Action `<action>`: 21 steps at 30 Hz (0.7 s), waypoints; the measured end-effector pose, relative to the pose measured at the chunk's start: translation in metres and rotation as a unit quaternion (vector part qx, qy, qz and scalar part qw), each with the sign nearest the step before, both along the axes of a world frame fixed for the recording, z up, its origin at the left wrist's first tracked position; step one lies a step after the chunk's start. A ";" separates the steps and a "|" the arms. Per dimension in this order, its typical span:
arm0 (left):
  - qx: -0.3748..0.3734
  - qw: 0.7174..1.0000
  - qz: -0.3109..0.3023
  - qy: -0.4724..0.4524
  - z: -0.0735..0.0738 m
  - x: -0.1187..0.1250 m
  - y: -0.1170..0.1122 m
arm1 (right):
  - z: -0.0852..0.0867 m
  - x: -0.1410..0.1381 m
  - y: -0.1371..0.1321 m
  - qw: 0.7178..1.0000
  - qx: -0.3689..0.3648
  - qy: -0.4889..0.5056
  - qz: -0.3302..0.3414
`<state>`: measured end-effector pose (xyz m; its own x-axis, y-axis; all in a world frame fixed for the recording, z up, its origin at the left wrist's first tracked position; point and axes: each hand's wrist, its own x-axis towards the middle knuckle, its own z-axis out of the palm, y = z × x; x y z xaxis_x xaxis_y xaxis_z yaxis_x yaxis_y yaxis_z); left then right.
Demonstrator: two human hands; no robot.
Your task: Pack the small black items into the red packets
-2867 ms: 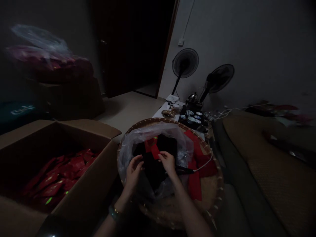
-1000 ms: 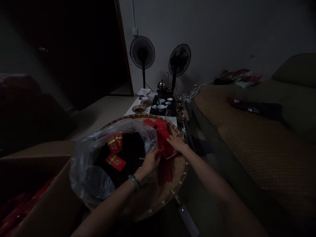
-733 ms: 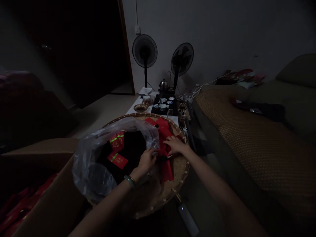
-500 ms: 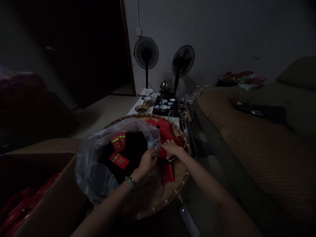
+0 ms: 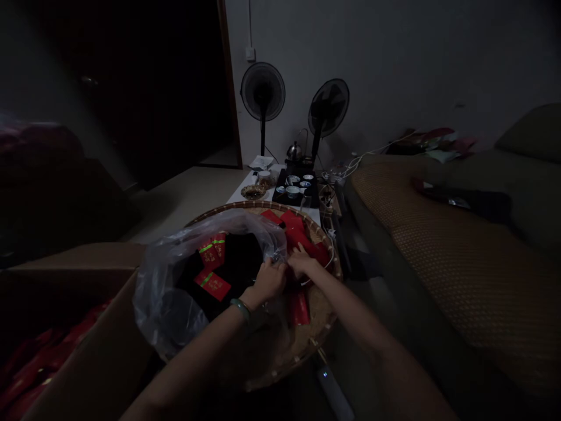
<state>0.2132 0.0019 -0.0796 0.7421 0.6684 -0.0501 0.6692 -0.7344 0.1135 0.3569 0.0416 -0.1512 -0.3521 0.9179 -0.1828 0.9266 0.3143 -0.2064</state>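
A round woven bamboo tray [image 5: 322, 324] lies before me. On its left side a clear plastic bag [image 5: 162, 275] gapes around dark contents, with red envelopes [image 5: 213, 284] bearing green bands on top. My left hand [image 5: 270, 279], a bangle at its wrist, has curled fingers at the bag's right edge; what they grip is too dark to make out. Close beside it, my right hand [image 5: 302, 261] is over the red packets [image 5: 300, 234] on the tray's right side, fingers bent and partly hidden. More red packets [image 5: 300, 309] lie below the hands.
An open cardboard box [image 5: 92, 339] with red items stands at the left. Behind the tray, a low table holds a black tea tray [image 5: 283, 202] with cups. Two fans [image 5: 263, 90] stand by the wall. A mat-covered seat [image 5: 438, 245] runs along the right. A cable crosses the tray's right rim.
My left hand has moved slightly right and up, closer to my right hand. The right hand's fingers, spread over the red packets before, are now more bent. The view has shifted slightly.
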 end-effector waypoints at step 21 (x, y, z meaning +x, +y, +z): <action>-0.027 0.996 0.072 -0.045 0.013 -0.026 -0.009 | 0.040 0.044 -0.015 0.954 0.018 0.284 -0.097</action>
<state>0.1871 -0.0074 -0.0664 0.6412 0.7669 -0.0265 0.7531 -0.6221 0.2142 0.4004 0.0269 -0.1110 -0.2071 0.9781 0.0188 0.7099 0.1635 -0.6851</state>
